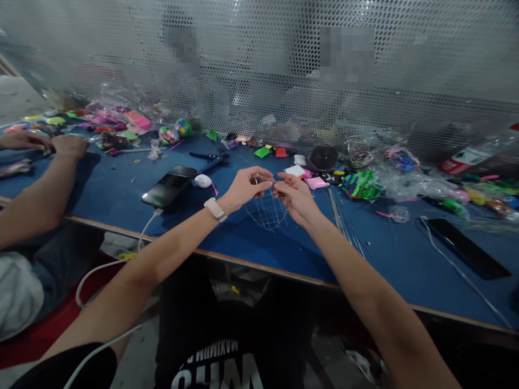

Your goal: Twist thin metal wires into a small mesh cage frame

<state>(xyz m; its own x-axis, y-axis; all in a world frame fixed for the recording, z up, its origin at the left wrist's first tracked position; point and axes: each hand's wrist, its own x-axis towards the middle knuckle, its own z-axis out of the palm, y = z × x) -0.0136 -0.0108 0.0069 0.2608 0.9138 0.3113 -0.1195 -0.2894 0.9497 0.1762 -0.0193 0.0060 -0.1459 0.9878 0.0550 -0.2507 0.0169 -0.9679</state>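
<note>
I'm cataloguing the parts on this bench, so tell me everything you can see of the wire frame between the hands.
The wire frame looks like thin, pale metal: fine strands cross in an open grid within a curved outline that rounds off toward the person. Both the left hand and right hand pinch its far end, where fingers hide part of it. Blue tabletop shows through the gaps; whether the near edge touches it is unclear.

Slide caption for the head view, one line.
Left hand and right hand pinch a wire mesh at a cluttered blue table.
</note>
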